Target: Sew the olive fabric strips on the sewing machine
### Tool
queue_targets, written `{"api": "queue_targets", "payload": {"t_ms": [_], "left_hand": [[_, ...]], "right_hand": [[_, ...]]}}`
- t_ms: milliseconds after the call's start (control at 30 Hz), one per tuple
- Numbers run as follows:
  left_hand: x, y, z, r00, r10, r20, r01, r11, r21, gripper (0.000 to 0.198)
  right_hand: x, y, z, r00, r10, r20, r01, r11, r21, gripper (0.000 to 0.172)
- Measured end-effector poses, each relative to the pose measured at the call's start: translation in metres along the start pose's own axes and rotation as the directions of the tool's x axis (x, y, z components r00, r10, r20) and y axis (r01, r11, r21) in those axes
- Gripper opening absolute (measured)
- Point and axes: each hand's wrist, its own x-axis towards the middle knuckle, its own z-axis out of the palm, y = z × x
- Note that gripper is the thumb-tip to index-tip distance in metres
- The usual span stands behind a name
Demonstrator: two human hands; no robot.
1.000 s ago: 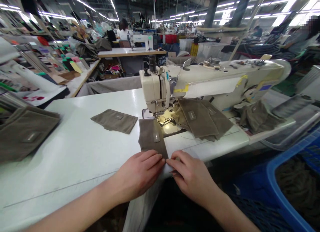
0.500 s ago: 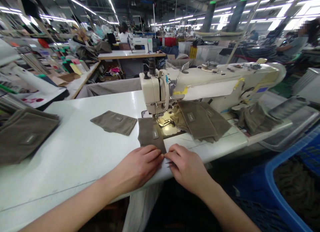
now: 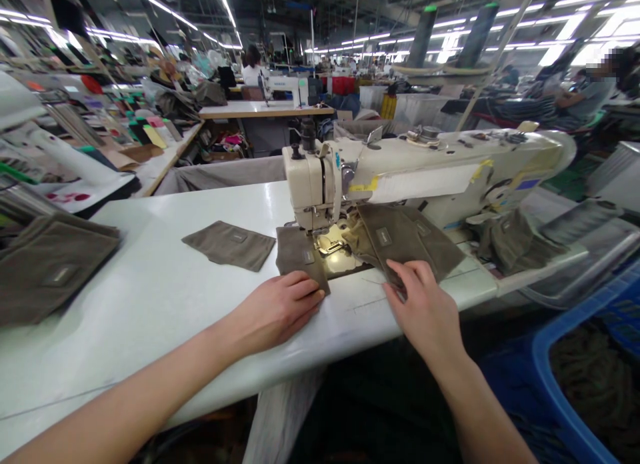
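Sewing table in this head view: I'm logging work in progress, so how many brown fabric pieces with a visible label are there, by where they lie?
Far-left piece: 1
Flat piece on the table top: 1
Piece under the left hand: 1
Pieces by the right hand: 2
Total: 5
Heap right of the machine: too bunched to count.

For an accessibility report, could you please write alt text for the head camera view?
At a white table, the left hand presses a taupe fabric piece by a cream industrial sewing machine; the right hand touches a stack of similar pieces.
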Motion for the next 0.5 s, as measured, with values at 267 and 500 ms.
{"api": "queue_targets", "payload": {"t_ms": [267,500], "left_hand": [[0.004,-0.016,0.000,1.000,-0.004,0.017,0.004,1.000,-0.021,0.029],[0.006,-0.030,0.003,1.000,-0.017,0.002,0.017,1.000,-0.023,0.031]], "right_hand": [[0.006,0.002,-0.010,0.958,0.007,-0.288,0.018,0.996,0.083,0.018],[0.018,0.018,-0.040,0.754,0.118,-0.646,-0.073,0.993,0.096,0.012]]}}
